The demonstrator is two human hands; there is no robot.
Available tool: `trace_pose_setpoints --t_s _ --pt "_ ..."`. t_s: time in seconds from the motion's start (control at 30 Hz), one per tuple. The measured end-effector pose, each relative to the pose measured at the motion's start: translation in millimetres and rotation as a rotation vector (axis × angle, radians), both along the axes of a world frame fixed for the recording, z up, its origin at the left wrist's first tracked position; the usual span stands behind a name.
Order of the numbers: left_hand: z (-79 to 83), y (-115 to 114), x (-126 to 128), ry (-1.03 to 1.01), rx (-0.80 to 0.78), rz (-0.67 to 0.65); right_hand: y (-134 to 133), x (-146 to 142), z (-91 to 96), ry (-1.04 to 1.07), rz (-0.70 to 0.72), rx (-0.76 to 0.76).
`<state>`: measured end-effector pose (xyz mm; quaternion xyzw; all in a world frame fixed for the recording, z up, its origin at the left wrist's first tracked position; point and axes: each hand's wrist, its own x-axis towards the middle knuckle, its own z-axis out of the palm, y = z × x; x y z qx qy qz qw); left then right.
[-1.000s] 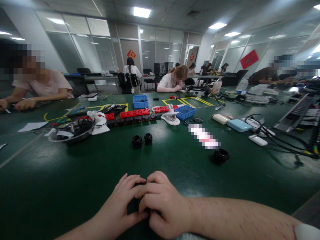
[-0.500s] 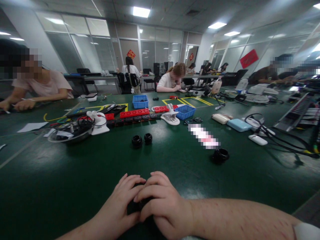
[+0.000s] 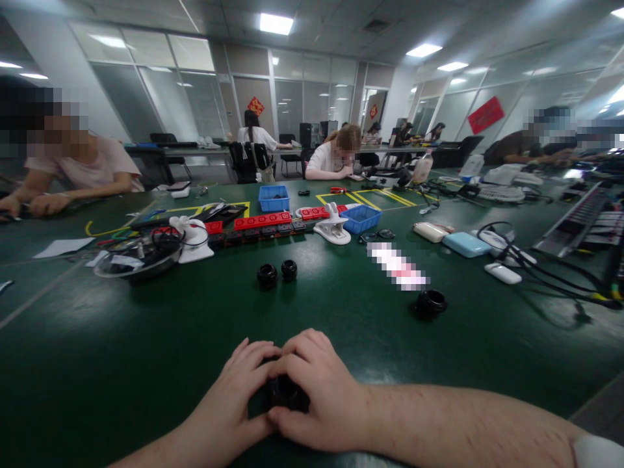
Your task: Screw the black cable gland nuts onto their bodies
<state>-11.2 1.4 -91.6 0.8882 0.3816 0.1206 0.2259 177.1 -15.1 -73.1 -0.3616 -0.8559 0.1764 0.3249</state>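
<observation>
Since the earlier frame my right hand (image 3: pixel 326 393) has shifted its fingers and thumb, so that the black ring (image 3: pixel 286 391) now shows between my hands; my left hand (image 3: pixel 241 390) has scarcely moved. Both are curled round the ring, low over the near worktop (image 3: pixel 146 351); the left, I judge, steadies it while the right works it; its underside is hidden, so I cannot tell whether it rests there. Beyond, a lone ring (image 3: pixel 431 301) lies to the right; a larger ring (image 3: pixel 267 275) and a smaller ring (image 3: pixel 289 270) stand side by side near centre, probably set within reach; farther off, a white clip stand (image 3: pixel 332 230) adjoins red blocks (image 3: pixel 262 221); a blue bin (image 3: pixel 273 198) stands behind, presumably for dark loose parts.
</observation>
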Motion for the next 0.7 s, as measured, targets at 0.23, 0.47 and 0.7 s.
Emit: trace_pose_setpoints --t_s 0.23,0.47,0.7 --pt "0.9 -1.0 1.6 0.015 -0.003 0.003 1.9 0.5 2.4 0.049 0.161 0.044" --pt "-3.3 -0.3 -0.1 0.025 0.024 0.016 3.5 2.0 0.7 0.090 0.257 0.099" --pt "-1.6 -0.3 1.9 0.042 0.018 0.013 3.8 4.2 -5.0 0.022 0.302 0.138"
